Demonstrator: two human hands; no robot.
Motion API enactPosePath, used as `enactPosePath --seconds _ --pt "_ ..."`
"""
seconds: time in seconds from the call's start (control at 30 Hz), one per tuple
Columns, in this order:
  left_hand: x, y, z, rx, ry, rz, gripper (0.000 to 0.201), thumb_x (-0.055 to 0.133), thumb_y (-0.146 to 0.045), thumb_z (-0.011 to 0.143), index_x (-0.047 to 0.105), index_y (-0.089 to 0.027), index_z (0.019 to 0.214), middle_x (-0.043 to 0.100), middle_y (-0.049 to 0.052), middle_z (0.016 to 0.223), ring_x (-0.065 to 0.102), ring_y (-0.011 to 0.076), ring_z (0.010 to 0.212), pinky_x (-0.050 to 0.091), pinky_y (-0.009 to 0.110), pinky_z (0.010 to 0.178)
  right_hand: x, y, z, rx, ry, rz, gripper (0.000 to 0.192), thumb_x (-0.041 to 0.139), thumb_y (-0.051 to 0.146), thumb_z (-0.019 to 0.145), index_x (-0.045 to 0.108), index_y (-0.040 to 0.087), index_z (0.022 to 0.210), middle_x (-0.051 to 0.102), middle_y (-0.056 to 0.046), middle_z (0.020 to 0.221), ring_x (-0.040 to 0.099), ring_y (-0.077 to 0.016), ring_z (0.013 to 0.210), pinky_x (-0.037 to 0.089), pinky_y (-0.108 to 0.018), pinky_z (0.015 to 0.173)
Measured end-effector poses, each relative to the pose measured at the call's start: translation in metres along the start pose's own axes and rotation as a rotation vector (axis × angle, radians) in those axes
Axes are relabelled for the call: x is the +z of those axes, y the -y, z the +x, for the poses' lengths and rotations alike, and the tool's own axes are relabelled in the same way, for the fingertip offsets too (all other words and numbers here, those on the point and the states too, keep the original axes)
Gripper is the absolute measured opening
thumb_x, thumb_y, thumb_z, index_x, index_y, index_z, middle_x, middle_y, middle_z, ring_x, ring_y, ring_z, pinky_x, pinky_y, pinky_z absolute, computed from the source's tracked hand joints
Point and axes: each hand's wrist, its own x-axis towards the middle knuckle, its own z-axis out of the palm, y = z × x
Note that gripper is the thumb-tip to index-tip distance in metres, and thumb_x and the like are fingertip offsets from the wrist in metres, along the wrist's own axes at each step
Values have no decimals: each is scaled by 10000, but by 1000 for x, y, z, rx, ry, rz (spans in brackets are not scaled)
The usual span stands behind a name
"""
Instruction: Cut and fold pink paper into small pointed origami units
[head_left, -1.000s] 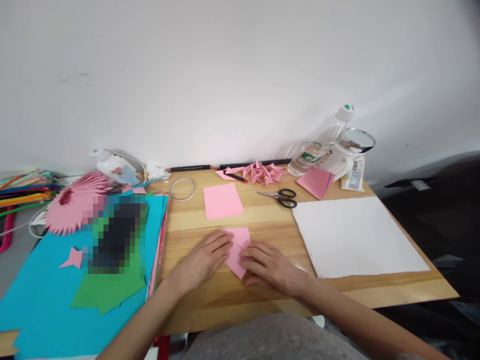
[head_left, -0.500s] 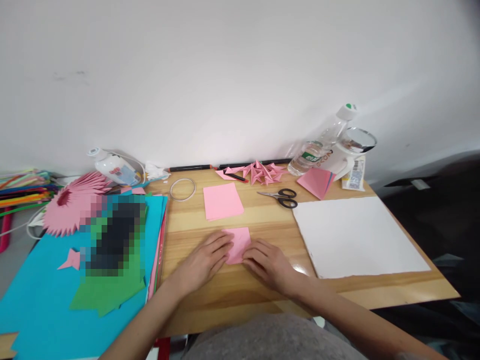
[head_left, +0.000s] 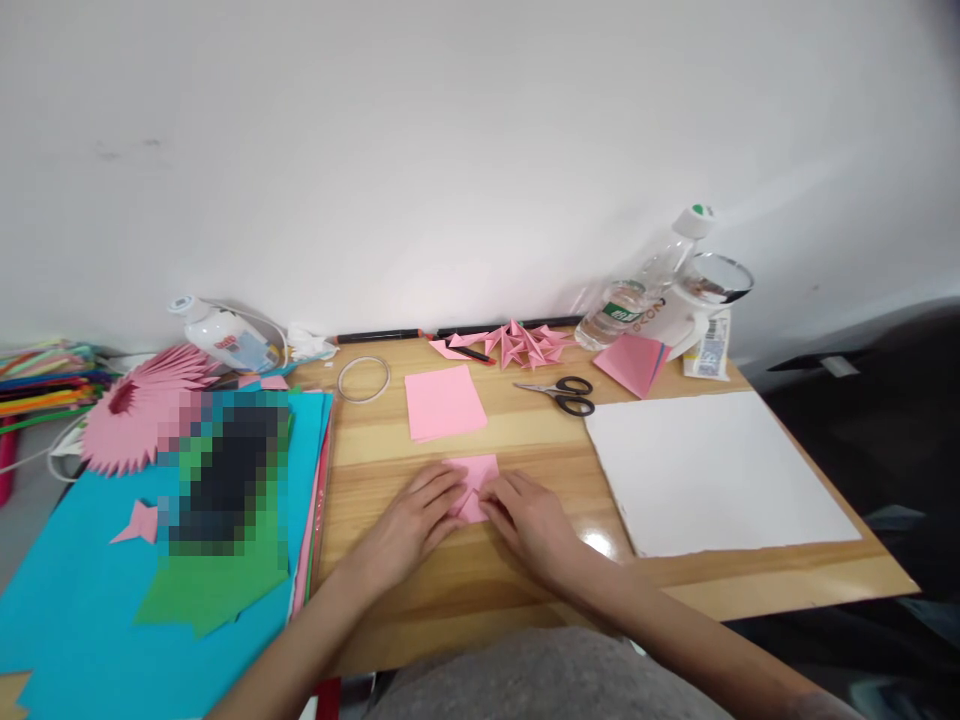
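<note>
A small pink paper square (head_left: 474, 475) lies on the wooden table in front of me. At its left edge, my left hand (head_left: 409, 515) grips it, with curled fingers over the paper and the thumb near the lower left. My right hand (head_left: 529, 515) pinches the lower right corner, which is bent inward toward the middle; the fingertips cover part of it. Just beyond my hands sits a stack of pink paper squares (head_left: 445, 403). Scissors (head_left: 566, 395) with black handles lie to the right of that stack.
Blue paper sheets (head_left: 90, 620) and a pink folded-paper ring (head_left: 139, 410) occupy the left. White board (head_left: 712, 475) covers the right side. Along the wall are a silver ring (head_left: 364, 380), pink folded pieces (head_left: 525, 345), a water bottle (head_left: 619, 310) and a white bottle (head_left: 229, 338).
My right fingers have moved slightly left over the pink square, and its lower right corner now bends inward. My left hand stays at the left edge. The view has shifted slightly.
</note>
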Motion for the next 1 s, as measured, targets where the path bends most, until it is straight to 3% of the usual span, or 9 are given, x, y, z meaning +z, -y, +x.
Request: enactPosePath --seconds 0.13,0.23,0.37,0.43,0.67,0.83,1.0 --pt "2 0 0 24 -10 25 345 481 -244 917 515 -201 1258 551 79 1299 418 202 1278 443 421 1021 0 0 -7 -65 -112 6 169 456 114 889 618 151 857 630 -80 840 581 -175 738 484 -273 621" --pt "0 -1 0 34 13 33 321 472 -218 920 538 -217 1233 538 65 1312 394 192 1296 437 403 1028 -9 0 -18 -230 -186 -50 235 406 109 915 623 137 999 636 -116 956 586 -192 872 508 -312 720" --pt "1 -2 1 9 -17 14 372 488 -266 913 489 -185 1276 558 94 1290 430 204 1268 434 427 1027 -17 3 -30 -506 -124 -139 318 342 94 929 569 36 1144 615 -164 1154 480 -255 1194 465 -369 946" --pt "2 -1 1 -5 -22 6 375 490 -277 912 485 -178 1274 563 99 1285 442 209 1258 437 433 1024 -11 5 -36 -561 -108 -222 311 389 107 915 562 18 1158 586 -171 1224 430 -292 1256 442 -399 988" --pt "0 0 1 45 12 76 317 435 -223 935 531 -147 1228 551 93 1309 427 210 1275 447 412 1023 20 6 -49 -472 -56 -382 516 533 355 868 520 -27 1215 524 -255 1281 425 -370 1252 424 -462 989" --pt "-6 2 3 101 60 133 322 424 -206 938 540 -147 1233 535 85 1331 391 214 1302 448 395 1022 24 6 -48 -410 -39 -357 653 549 465 836 484 -34 1254 492 -270 1307 362 -380 1293 370 -465 1031" --pt "-7 2 3 90 94 148 310 416 -211 941 567 -145 1203 526 91 1339 371 216 1315 436 404 1035 22 7 -47 -375 3 -329 677 572 439 824 454 -52 1275 457 -287 1331 305 -384 1323 348 -489 1042"
